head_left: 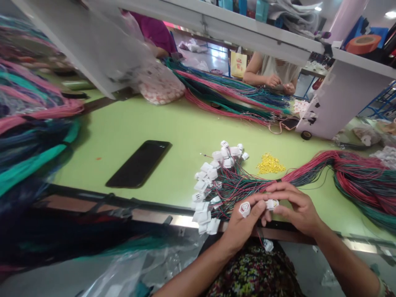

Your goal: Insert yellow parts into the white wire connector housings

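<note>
At the table's front edge, my left hand (247, 220) pinches a small white plastic connector (272, 204) between thumb and fingers. A bit of yellow shows in that connector. A second white connector (244, 209) sticks out at the knuckles of the same hand. My right hand (298, 208) is curled round from the other side, its thumb and fingertips at the pinched connector. Below the hands, another white connector (267, 246) hangs on thin wires over my lap. Left of them lies a wire bundle's end with several white connectors (212, 171).
Small yellow pieces (270, 163) lie in a pile behind the wires. A black phone (139, 163) rests on the green table (108, 123). Wire bundles (349, 173) spread right and left (27, 136). Beyond the shelf (216, 24), a person's hands (280, 83) work near more wires.
</note>
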{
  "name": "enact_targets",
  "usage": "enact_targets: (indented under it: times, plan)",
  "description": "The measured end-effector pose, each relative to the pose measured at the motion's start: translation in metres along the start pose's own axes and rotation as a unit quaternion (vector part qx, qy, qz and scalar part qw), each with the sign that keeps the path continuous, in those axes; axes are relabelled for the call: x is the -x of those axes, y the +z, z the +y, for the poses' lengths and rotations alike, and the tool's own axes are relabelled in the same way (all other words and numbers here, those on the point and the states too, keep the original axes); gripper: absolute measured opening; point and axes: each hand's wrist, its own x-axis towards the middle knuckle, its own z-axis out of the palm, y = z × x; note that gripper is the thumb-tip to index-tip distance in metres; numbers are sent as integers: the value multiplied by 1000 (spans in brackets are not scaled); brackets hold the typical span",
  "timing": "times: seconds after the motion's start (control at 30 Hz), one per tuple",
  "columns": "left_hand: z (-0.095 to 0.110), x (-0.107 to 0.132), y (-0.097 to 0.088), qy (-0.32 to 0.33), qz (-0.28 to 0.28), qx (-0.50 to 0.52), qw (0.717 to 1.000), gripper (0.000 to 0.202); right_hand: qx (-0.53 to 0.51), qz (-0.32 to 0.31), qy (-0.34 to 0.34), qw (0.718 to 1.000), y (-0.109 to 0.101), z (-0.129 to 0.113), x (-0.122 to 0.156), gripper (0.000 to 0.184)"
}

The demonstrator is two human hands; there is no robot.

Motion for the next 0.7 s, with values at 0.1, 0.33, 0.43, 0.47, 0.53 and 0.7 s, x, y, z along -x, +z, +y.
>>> enact_targets:
  times: [0.1, 0.33, 0.43, 0.47, 0.53, 0.7]
  plan:
    - [1, -3, -1, -6, 34, -6, 999, 37, 81, 5, -88, 993, -4, -6, 9, 29]
    - [5, -9, -5, -28, 67, 0, 997, 40, 197, -253, -33, 947, -6, -19, 58, 19]
    - [-1, -8, -5, -47, 23, -52, 997, 42, 276, -287, -25, 917, -3, -18, 75, 13]
    - [-2, -8, -4, -50, 6, -81, 995, 42, 272, -294, -34, 916, -3, -17, 77, 13]
    - [-4, -8, -2, -42, -21, -140, 989, 42, 242, -289, -46, 925, -4, -19, 74, 14]
    - [-6, -10, 0, 17, -56, -195, 979, 33, 145, -63, 4, 987, 1, -26, 40, 26]
